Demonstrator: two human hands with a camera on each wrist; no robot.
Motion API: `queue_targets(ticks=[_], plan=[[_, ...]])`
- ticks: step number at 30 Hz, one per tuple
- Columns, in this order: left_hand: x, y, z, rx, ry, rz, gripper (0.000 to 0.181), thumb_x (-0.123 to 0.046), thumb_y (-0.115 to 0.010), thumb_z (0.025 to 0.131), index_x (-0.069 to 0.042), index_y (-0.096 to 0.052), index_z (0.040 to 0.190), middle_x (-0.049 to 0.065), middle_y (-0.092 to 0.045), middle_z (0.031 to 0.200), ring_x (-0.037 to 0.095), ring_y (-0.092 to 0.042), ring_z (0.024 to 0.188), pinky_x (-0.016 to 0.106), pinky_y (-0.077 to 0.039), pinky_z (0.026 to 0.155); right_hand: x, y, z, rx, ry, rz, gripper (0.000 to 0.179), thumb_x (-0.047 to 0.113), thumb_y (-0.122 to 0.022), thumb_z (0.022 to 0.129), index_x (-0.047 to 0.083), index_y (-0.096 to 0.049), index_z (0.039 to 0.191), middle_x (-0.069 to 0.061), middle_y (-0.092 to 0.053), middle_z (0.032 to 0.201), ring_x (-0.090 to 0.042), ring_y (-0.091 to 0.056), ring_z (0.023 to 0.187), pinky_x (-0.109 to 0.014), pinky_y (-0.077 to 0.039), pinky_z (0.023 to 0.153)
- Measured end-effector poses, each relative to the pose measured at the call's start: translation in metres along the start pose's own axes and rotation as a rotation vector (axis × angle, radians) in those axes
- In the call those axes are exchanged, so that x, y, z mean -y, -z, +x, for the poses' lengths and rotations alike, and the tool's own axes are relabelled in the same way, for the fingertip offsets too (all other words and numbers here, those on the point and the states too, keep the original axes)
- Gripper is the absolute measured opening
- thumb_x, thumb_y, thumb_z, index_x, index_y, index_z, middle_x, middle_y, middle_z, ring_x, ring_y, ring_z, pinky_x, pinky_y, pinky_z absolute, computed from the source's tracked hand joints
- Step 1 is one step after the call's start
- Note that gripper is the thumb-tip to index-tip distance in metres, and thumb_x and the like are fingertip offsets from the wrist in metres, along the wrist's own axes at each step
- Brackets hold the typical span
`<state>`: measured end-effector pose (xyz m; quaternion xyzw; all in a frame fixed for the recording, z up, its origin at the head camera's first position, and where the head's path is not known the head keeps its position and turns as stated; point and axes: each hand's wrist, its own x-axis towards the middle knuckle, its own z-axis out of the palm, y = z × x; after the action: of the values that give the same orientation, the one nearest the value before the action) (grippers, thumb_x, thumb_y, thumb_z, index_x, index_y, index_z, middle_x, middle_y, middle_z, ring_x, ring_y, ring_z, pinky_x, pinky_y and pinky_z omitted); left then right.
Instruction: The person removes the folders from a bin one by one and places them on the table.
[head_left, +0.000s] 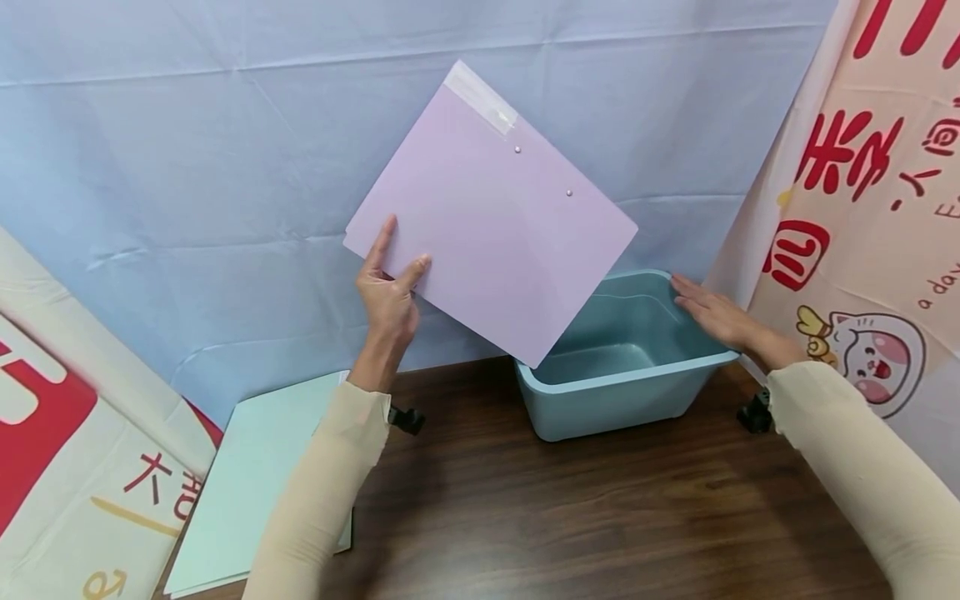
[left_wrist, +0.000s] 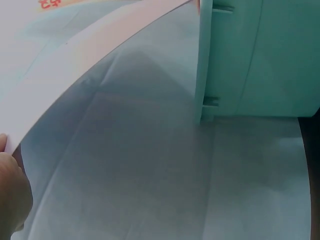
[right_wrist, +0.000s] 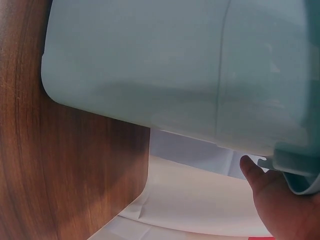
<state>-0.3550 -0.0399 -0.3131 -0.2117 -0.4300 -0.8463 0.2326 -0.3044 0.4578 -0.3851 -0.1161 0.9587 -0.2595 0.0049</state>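
My left hand [head_left: 390,296] grips a light purple file folder [head_left: 495,225] by its lower left edge, thumb on the near face. The folder is tilted, with a clear label strip and two small rivets along its upper edge. Its lowest corner overlaps the left end of a blue-green plastic bin [head_left: 622,400]; I cannot tell whether they touch. In the left wrist view the folder [left_wrist: 75,55] bows in the hand. My right hand [head_left: 708,312] rests on the bin's right rim with extended fingers. Its thumb [right_wrist: 252,170] lies outside, below the rim, in the right wrist view.
Pale green folders [head_left: 255,475] lie stacked on the left of the dark wood table [head_left: 570,517]. A light blue cloth [head_left: 187,167] hangs behind, and printed banners [head_left: 847,208] flank both sides. The bin's inside shows its bare floor.
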Motion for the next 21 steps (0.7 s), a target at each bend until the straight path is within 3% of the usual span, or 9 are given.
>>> queue_targets(ticks=[15,21], plan=[[-0.027,0.024,-0.001,-0.011,-0.04,0.024,0.08,0.032,-0.071,0.078,-0.005,-0.062,0.148,0.01,-0.058,0.153,0.022,-0.061,0.126,0.03,-0.059,0.097,0.0,-0.001,0.0,-0.01,0.009,-0.018,0.063,0.031,-0.029,0.118,-0.005,-0.011,0.166,-0.032,-0.005,0.172,-0.057,-0.005,0.157,-0.076,-0.006,0.122],[-0.038,0.035,0.001,-0.03,-0.054,0.03,0.08,0.035,-0.069,0.077,-0.001,-0.061,0.148,0.011,-0.058,0.154,0.021,-0.06,0.125,0.028,-0.059,0.094,0.002,0.0,-0.002,-0.008,-0.001,0.001,0.063,0.031,-0.029,0.118,-0.004,-0.01,0.166,-0.031,-0.004,0.172,-0.057,-0.004,0.156,-0.077,-0.005,0.121]])
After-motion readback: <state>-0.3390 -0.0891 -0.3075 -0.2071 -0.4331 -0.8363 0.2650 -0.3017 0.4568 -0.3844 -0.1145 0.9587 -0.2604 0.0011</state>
